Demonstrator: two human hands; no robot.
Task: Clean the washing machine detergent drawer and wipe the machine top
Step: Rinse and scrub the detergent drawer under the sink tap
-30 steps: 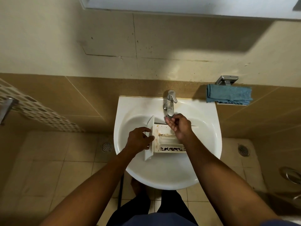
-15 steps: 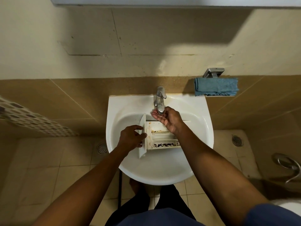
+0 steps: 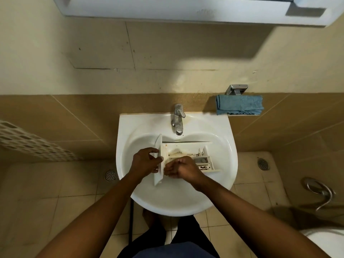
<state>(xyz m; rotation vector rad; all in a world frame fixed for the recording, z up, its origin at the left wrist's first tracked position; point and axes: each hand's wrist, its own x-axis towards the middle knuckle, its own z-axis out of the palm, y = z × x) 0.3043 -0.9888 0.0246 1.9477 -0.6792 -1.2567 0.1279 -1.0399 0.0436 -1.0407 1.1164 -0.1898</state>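
Nearest the camera, below the sink's (image 3: 173, 200) front edge, are the person's dark trousers (image 3: 186, 237) and a foot (image 3: 149, 216) on the beige floor tiles. Both bare forearms reach in over the sink's front rim.

The detergent drawer (image 3: 188, 150) is down in the basin. It's white and lies lengthwise across the sink, with its front panel (image 3: 158, 144) standing on edge at the left end. The left hand (image 3: 147, 161) grips that panel, with fingers and thumb curled round its edge. The right hand (image 3: 181, 167) lies over the drawer's near-left corner, just beside the panel. Its fingers are fairly straight and point left, and it doesn't seem to be holding anything.

The drawer's pretty grimy tbh. There are brownish stains in the back compartment and dark specks toward the right end.

There's a floor drain (image 3: 110, 175) left of the sink and a second drain (image 3: 263, 163) to its right. A chrome hose (image 3: 318, 190) loops further out on the right.

The chrome tap (image 3: 178, 118) sits in the middle of the sink's back rim, with its spout just behind the drawer. By the sink's back right corner, a folded blue cloth (image 3: 240, 107) sits on a small wall holder, under a chrome bracket (image 3: 236, 89). A white perforated basket (image 3: 28, 142) is well off to the left. High on the wall above the sink is the underside of a white cabinet (image 3: 176, 8).
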